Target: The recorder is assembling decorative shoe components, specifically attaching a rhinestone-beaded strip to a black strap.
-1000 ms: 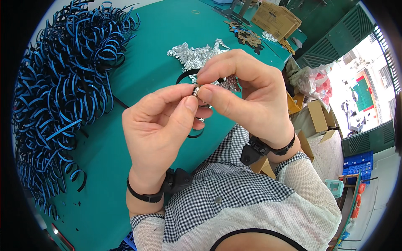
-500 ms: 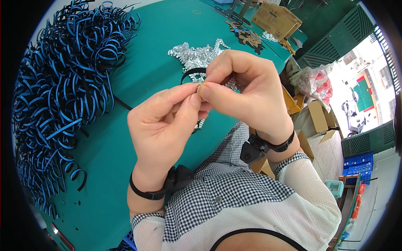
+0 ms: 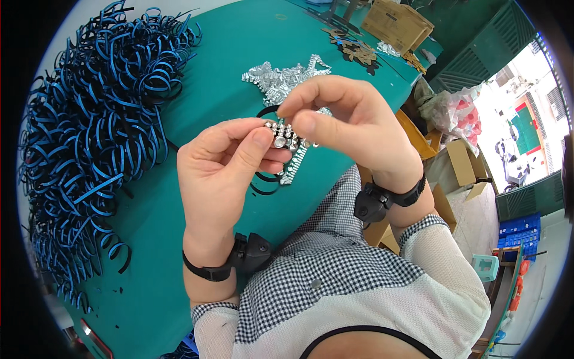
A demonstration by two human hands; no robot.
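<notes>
My left hand [image 3: 224, 161] pinches a silver rhinestone ornament [image 3: 280, 134] between thumb and fingers, with its round clear stones showing. Just to the right is my right hand [image 3: 353, 122]; its thumb and forefinger are apart at the ornament's upper right edge. A black band [image 3: 266, 190] curves out behind the fingers, and the hands hide how it joins the ornament. Below the ornament hangs a ridged silver strip [image 3: 293, 167], partly covered. Beyond my hands, a heap of small silver pieces [image 3: 278, 81] lies on the green table [image 3: 209, 78].
A large tangle of curled black and blue strips [image 3: 101, 137] covers the table's left side. Flat dark and tan cut-outs [image 3: 359, 52] and a cardboard box [image 3: 397, 25] are at the far right. Open cartons [image 3: 463, 164] and plastic bags [image 3: 457, 116] stand beside the table.
The right thumb and forefinger have parted from the left fingertips and drawn slightly back. The rhinestone ornament, hidden before, now shows in my left hand.
</notes>
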